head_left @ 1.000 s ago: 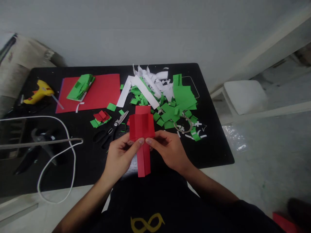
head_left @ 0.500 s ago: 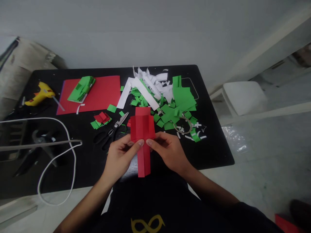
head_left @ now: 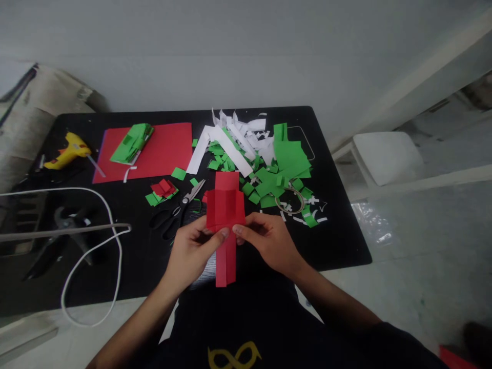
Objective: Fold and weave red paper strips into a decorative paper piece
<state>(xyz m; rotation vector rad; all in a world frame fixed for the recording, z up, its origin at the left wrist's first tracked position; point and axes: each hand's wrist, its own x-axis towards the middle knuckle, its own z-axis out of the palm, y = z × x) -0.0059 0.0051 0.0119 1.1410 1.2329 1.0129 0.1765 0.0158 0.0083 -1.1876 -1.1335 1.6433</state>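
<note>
While left hand and right hand pinch, paper seemingly dips.

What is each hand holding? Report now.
Left hand: pinching the folded red paper.
Right hand: pinching the same paper.

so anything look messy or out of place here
Green and white paper scraps lie strewn in a heap across the black table, and a white cord loops past its near edge. The folded red paper between left hand and right hand looks intact.
</note>
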